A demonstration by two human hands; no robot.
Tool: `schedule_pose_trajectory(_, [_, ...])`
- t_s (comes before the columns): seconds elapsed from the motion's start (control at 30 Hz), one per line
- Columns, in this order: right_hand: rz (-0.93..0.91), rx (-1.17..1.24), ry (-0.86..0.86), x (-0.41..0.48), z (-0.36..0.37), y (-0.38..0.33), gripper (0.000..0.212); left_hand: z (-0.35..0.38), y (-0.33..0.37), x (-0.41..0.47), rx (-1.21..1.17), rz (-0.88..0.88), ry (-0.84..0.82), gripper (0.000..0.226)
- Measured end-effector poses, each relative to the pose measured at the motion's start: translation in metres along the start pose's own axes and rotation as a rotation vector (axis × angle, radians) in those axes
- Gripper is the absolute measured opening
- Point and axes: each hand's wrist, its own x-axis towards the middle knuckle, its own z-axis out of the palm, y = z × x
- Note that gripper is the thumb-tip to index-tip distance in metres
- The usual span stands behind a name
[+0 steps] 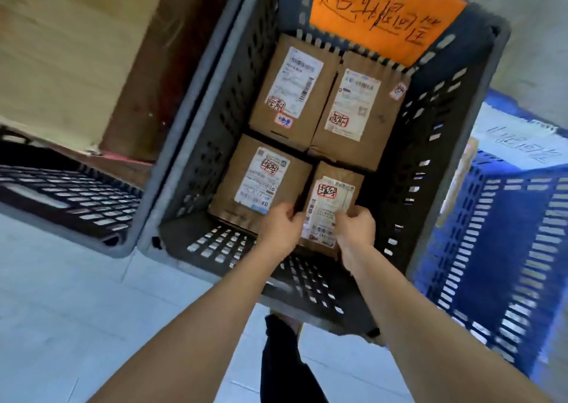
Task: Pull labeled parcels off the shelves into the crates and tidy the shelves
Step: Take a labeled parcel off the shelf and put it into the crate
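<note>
Small box (333, 192) is held at its near end by both hands, low inside the grey crate (199, 126): L hand (281, 224) curled over the left edge, R hand (356, 227) pinching the right corner. Three other boxes (261, 178) are packed just left of & beyond the grip. Blue crate (491, 249) is seen further R.

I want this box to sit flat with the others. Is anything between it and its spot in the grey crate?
Nothing visible. The left hand and right hand grip the parcel at the near-right corner of the grey crate; three other parcels fill the rest. Underneath it is hidden.
</note>
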Motion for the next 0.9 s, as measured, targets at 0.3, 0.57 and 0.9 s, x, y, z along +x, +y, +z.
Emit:
schedule_pose_trajectory(0.3, [-0.361,0.037,-0.15,-0.222,0.02,-0.056,0.037,-0.163,-0.035,-0.17,-0.391,0.069,0.151,0.035])
schedule_pose_trajectory(0.57, [-0.612,-0.035,-0.368,-0.495,0.131,0.018,0.036,-0.35,-0.217,-0.356,-0.593,0.046,0.42,0.023])
schedule_pose_trajectory(0.9, [-0.763,-0.247,-0.648,-0.646,0.307,0.137,0.005,-0.462,-0.459,-0.418,-0.732,-0.1,0.681,0.021])
